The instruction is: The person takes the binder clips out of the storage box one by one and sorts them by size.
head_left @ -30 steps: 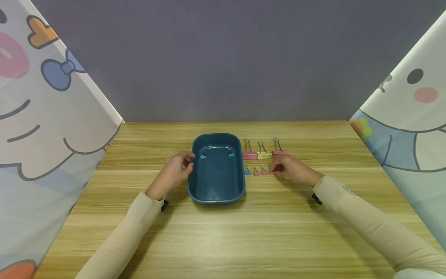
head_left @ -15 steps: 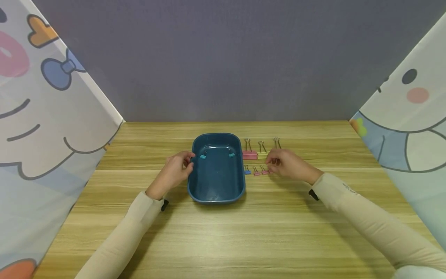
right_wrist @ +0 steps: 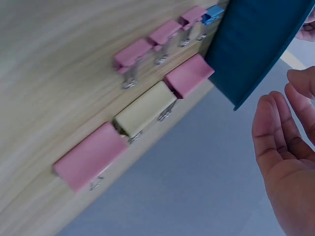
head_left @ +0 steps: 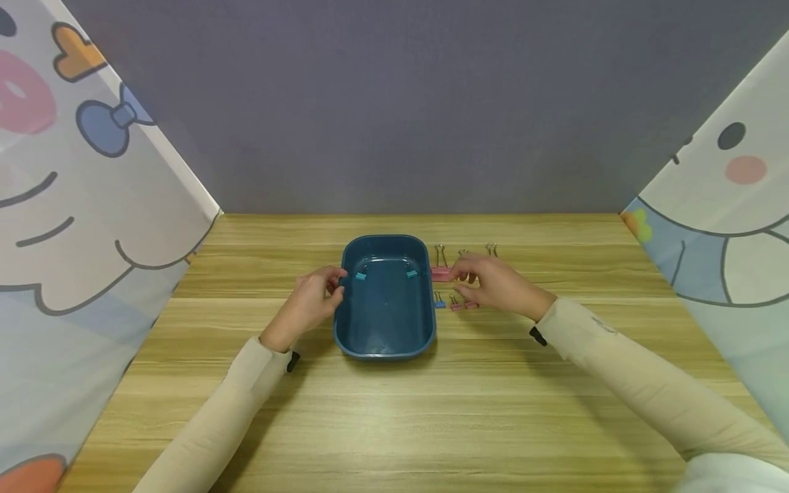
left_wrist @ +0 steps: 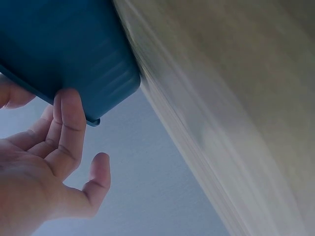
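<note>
My left hand (head_left: 308,301) is at the left rim of a dark blue plastic tray (head_left: 385,357), relaxed fingertips touching the edge. The left wrist view has these fingers (left_wrist: 71,110) against the tray's lip. My right hand (head_left: 496,286), fingers loosely bent, hovers over binder clips right of the tray, with nothing visible between thumb and fingertips. Beneath it lie a small blue binder clip (right_wrist: 212,14) and three small pink ones (right_wrist: 133,53). Behind them stand two large pink binder clips (right_wrist: 91,156) and a large pale yellow one (right_wrist: 146,109), partly hidden in the head view.
Two small teal binder clips (head_left: 361,276) sit inside the tray at its far end. The wooden table (head_left: 394,424) ends at a grey back wall (head_left: 394,109). Cartoon-printed panels (head_left: 117,205) flank it on both sides.
My right hand has moved left along the row of binder clips, closer to the tray, and its thumb and fingertips have parted. My left hand stays at the rim.
</note>
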`<state>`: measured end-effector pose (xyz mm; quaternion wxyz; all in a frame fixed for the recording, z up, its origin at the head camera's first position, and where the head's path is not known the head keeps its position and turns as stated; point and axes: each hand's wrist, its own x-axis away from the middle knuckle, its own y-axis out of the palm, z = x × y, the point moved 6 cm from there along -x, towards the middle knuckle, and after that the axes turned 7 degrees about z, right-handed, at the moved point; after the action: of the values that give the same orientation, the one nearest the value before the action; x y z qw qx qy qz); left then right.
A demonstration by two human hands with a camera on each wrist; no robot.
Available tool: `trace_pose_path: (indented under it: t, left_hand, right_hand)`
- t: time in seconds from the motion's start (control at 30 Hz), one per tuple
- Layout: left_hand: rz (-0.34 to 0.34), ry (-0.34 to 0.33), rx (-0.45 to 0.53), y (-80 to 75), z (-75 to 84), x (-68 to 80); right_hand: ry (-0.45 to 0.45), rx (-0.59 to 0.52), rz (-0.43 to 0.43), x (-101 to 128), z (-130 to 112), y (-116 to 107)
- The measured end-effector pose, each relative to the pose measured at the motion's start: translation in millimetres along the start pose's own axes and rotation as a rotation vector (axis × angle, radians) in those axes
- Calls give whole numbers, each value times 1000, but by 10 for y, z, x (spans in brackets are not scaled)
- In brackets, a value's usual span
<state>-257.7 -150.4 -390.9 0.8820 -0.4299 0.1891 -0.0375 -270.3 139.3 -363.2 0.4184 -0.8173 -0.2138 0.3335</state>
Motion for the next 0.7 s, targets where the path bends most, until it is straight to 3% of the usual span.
trace_pose_path:
  t: [0.33,0.7]
  left_hand:
    - [-1,-1,-10,0,-14,-1]
    - [3,-3,-3,5,-17,-1]
  right_hand:
    - [-34,-57,-25,-276,-172,170]
    - [-58,-94,-113,-583,-232,427]
